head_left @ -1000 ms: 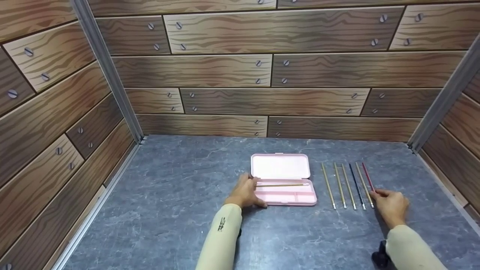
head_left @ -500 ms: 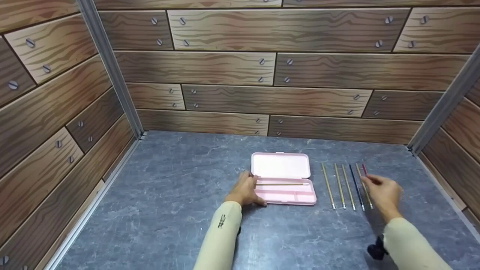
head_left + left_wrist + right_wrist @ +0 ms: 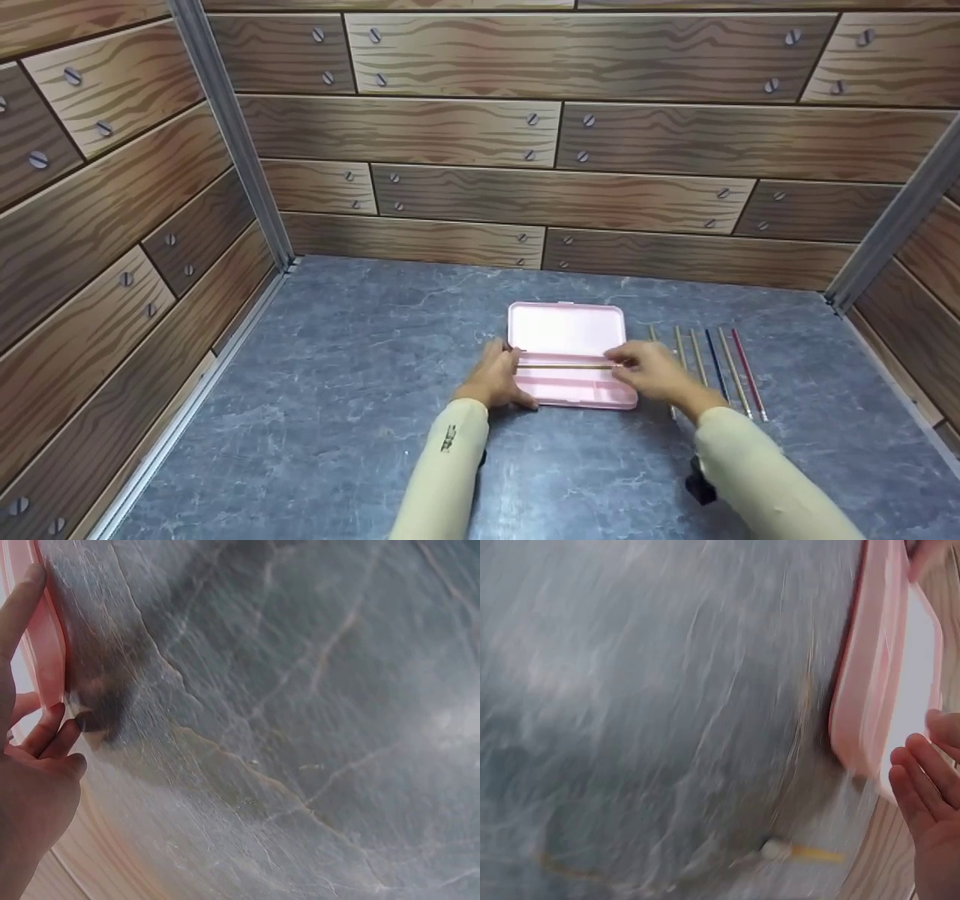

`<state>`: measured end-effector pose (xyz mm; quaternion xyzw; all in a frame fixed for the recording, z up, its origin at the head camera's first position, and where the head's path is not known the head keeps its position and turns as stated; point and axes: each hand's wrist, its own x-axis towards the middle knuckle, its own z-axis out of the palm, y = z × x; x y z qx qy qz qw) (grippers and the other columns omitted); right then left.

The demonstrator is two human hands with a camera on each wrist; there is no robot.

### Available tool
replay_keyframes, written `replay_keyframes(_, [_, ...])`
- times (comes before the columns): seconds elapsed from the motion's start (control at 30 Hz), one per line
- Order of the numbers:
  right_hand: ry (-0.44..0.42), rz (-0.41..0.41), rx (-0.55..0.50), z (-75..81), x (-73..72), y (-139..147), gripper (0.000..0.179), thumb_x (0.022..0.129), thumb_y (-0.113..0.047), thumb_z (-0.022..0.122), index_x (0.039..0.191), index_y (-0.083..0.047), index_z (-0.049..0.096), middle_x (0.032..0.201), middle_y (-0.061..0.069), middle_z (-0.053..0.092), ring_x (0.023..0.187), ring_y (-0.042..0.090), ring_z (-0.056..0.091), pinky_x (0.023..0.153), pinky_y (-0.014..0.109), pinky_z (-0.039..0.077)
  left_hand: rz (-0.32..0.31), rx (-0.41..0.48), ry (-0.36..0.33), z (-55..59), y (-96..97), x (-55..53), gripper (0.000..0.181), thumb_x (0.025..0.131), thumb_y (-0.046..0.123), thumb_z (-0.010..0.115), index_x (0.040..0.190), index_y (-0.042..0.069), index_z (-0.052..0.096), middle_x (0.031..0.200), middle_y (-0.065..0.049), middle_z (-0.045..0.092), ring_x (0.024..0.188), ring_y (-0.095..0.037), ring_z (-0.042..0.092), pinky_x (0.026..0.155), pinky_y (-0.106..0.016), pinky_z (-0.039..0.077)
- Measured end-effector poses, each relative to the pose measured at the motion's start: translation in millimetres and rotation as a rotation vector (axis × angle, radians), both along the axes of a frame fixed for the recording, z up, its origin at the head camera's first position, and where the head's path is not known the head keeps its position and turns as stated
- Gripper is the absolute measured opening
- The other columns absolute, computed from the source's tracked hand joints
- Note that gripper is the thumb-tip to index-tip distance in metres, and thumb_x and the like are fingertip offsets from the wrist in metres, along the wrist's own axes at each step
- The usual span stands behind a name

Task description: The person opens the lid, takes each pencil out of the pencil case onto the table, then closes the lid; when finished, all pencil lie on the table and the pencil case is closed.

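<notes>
A pink pencil case (image 3: pixel 574 403) lies with its lid (image 3: pixel 566 328) laid back. One gold pencil (image 3: pixel 562 367) lies lengthwise in its rear compartment. My left hand (image 3: pixel 491 375) grips the case's left end, thumb at the front corner; the left wrist view shows this hand (image 3: pixel 37 780) against the pink wall. At the other end, my right hand (image 3: pixel 656 371) has its fingertips at the pencil's eraser end. In the right wrist view the right hand (image 3: pixel 934 802) has fairly straight fingers and a gap to the thumb; contact with the pencil is hidden.
Right of the case several pencils lie in a row, partly under my right forearm, among them a dark blue pencil (image 3: pixel 716 364) and a red pencil (image 3: pixel 748 371). Wood-patterned walls (image 3: pixel 465 135) surround the grey marbled tabletop (image 3: pixel 360 375).
My right hand has left the red pencil, which now lies straighter in the row, and moved left to the pencil case. My left hand has stayed on the case.
</notes>
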<state>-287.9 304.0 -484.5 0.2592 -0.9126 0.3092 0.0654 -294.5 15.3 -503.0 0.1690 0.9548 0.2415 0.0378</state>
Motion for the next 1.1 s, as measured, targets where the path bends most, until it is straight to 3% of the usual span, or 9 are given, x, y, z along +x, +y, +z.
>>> replay_keyframes(0.13, [-0.067,0.072,0.087,3.4,-3.5,-13,0.028,0.086,0.003,0.069,0.112,0.01,0.07,0.109,0.025,0.071,0.1,0.044,0.067,0.09,0.057,0.054,-0.01,0.002,0.012,0.0,-0.3,-0.9,0.068,0.061,0.04,0.097,0.11,0.005,0.066,0.118,-0.009,0.052,0.115,-0.024,0.047,0.104,-0.037,0.045])
replay_keyframes(0.4, [-0.107,0.052,0.167,2.7,-3.4,-17,0.033,0.086,0.001,0.069,0.118,0.011,0.067,0.11,0.025,0.071,0.105,0.041,0.067,0.094,0.056,0.052,0.007,-0.007,0.015,1.0,-0.4,-1.3,0.076,0.061,0.04,0.097,0.12,0.003,0.066,0.122,-0.011,0.053,0.117,-0.025,0.048,0.106,-0.037,0.044])
replay_keyframes(0.53, [-0.098,0.071,0.183,-2.3,-3.7,-18,0.031,0.086,0.001,0.069,0.116,0.009,0.069,0.102,0.019,0.071,0.094,0.031,0.066,0.085,0.047,0.055,0.025,0.013,-0.014,0.4,0.7,-0.2,0.081,0.061,0.038,0.097,0.127,0.004,0.065,0.124,-0.01,0.052,0.119,-0.024,0.047,0.107,-0.038,0.044])
replay_keyframes(0.7, [-0.036,0.133,0.201,-5.8,-2.8,-22,0.012,0.087,0.004,0.066,0.099,0.003,0.07,0.082,0.009,0.064,0.076,0.015,0.056,0.068,0.033,0.049,0.032,0.023,-0.023,-1.3,2.0,0.4,0.077,0.061,0.037,0.098,0.123,0.003,0.066,0.125,-0.011,0.053,0.119,-0.024,0.048,0.107,-0.038,0.045])
replay_keyframes(0.87, [0.012,0.173,0.262,-6.8,-1.0,-24,0.01,0.089,0.003,0.063,0.096,0.0,0.071,0.082,0.007,0.061,0.075,0.017,0.053,0.068,0.035,0.046,0.022,0.012,-0.014,-0.2,1.6,0.1,0.081,0.061,0.038,0.097,0.126,0.003,0.065,0.127,-0.013,0.053,0.122,-0.026,0.048,0.108,-0.039,0.044])
replay_keyframes(0.97, [-0.01,0.174,0.247,-7.1,-1.8,-25,0.013,0.088,0.006,0.062,0.097,0.002,0.071,0.083,0.008,0.062,0.076,0.017,0.054,0.07,0.035,0.047,0.014,0.017,-0.017,0.7,1.0,0.0,0.082,0.061,0.038,0.097,0.128,0.003,0.064,0.129,-0.014,0.053,0.124,-0.027,0.047,0.109,-0.039,0.043])
replay_keyframes(1.1, [-0.035,0.176,0.223,-8.3,-4.0,-26,0.014,0.085,0.008,0.061,0.093,0.001,0.071,0.081,0.008,0.062,0.076,0.016,0.053,0.07,0.034,0.047,0.007,0.016,-0.01,1.1,-0.1,-0.2,0.073,0.061,0.037,0.097,0.118,0.003,0.066,0.127,-0.013,0.053,0.123,-0.027,0.048,0.109,-0.039,0.043])
